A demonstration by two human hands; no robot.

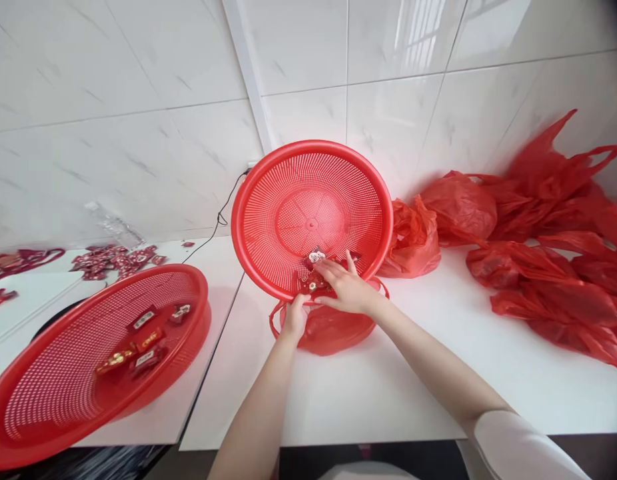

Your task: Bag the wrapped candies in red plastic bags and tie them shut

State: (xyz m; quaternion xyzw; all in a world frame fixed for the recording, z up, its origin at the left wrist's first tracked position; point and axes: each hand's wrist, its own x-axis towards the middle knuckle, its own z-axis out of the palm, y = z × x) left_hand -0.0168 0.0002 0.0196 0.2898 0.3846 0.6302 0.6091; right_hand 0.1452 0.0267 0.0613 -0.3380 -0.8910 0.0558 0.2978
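A round red plastic basket (pixel 313 167) with mesh walls is tilted toward me, its near rim over a red plastic bag (pixel 333 330) on the table. My left hand (pixel 294 319) grips the near rim, thumb at the edge; its other fingers are mostly hidden. Inside the basket, my right hand (pixel 349 288) lies with fingers spread, touching small dark-red wrapped packets (pixel 316 257) gathered at the low side. The hand partly covers them. The bag's handles loop out on either side below the basket.
At left, a second red basket (pixel 48 373) contains several wrapped packets (pixel 144 320). More packets (pixel 106 260) lie behind it beside a clear plastic bottle (pixel 116 225). Filled red bags (pixel 458 207) line the right side along the tiled wall (pixel 298 53). A black cable (pixel 219 219) runs down the wall.
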